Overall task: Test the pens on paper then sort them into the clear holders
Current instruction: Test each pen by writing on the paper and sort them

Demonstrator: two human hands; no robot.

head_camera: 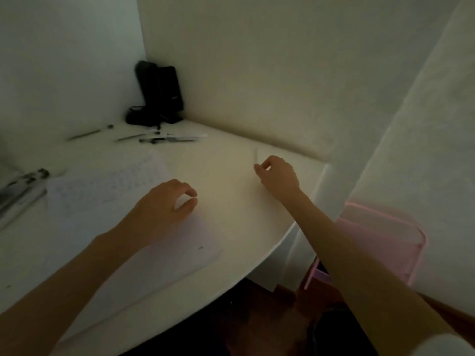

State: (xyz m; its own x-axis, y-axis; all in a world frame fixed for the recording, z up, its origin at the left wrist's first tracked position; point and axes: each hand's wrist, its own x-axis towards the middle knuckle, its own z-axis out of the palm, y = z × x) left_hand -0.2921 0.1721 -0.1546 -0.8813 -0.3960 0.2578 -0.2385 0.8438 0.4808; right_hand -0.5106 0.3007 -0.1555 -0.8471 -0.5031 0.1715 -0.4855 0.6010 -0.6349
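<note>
Desk: a smooth white desk top with a rounded front edge, pushed into a corner of plain pale walls; the light is dim.
Paper: a thin white sheet of paper lies flat and slightly askew on the near side of the desk, with faint scribbled marks across its far half.
Loose pens: a small cluster of slim dark and white pens lies at the back of the desk, roughly parallel to one another. A single thin grey pen rests apart to their left.
Clear holder: a clear plastic holder sits at the left edge, left of the paper. It is blurred, and dark and silvery pens seem to lie in it.
Left hand: the left hand hovers over the paper's right part, fingers loosely curled, thumb and forefinger apart with nothing between them.
Right hand: the right hand is over bare desk near the right end, fingers curled and thumb near the forefinger. I cannot tell whether it pinches anything.
Corner: an upright black boxy object stands behind the pens.
Beside the desk: a translucent pink plastic piece sits low on the right.
</note>
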